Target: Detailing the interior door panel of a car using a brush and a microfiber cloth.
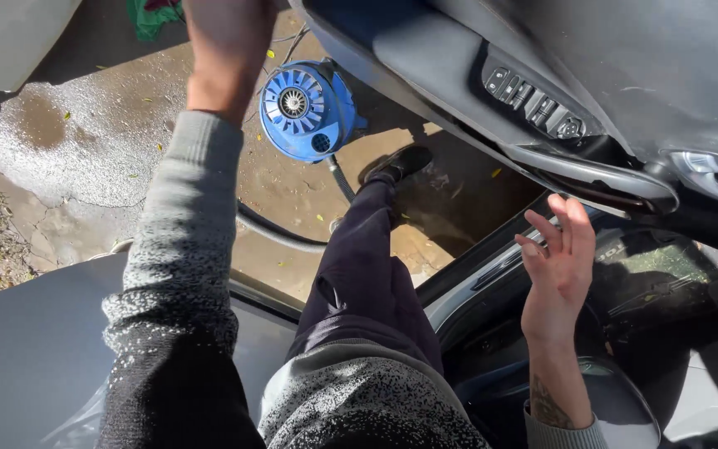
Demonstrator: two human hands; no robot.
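Standing on wet concrete ground (85,141) beside blue vacuum (307,111), reaching released right hand (560,268) toward open car door (558,108); left hand (226,33) cropped, grip indeterminable.

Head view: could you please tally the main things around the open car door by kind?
Blue vacuum cleaner: 1
Grey hose: 1
Car door: 1
Door switch panel: 1
Green cloth: 1
Black shoe: 1
Hands in view: 1, the right hand
Total: 7

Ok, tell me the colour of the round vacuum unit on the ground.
Blue, with a silver hub: the vacuum unit, head view.
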